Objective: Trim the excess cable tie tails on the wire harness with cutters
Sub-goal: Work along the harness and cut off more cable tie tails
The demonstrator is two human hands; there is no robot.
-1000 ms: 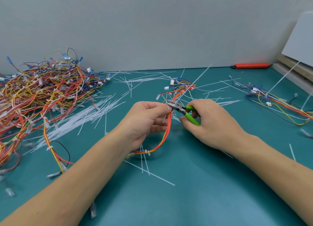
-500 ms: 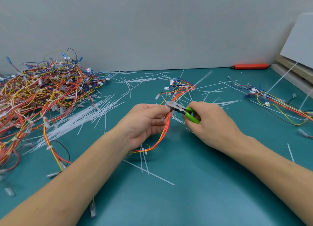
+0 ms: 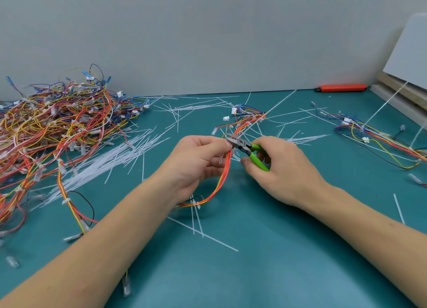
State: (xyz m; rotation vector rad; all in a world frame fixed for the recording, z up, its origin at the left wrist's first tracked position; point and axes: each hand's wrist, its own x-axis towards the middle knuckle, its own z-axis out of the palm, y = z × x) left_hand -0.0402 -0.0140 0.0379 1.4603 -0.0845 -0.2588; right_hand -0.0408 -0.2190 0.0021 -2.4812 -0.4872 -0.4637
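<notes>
2 hands were engaged above the teal mat (image 3: 265,273): the limp, light wire harness (image 3: 223,180) was pinched by the left hand (image 3: 196,164) just beside its tie, judged the best hold, while green-handled cutters (image 3: 248,149) were gripped by the right hand (image 3: 284,169).

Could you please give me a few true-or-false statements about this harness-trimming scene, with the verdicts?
1. The right hand grips the green-handled cutters. True.
2. The left hand rests flat on the teal table. False: it holds the orange and yellow wire harness.
3. The big tangled pile of wire harnesses lies on the left. True.
4. The orange tool by the wall lies beside that pile. False: it lies far right.
</notes>
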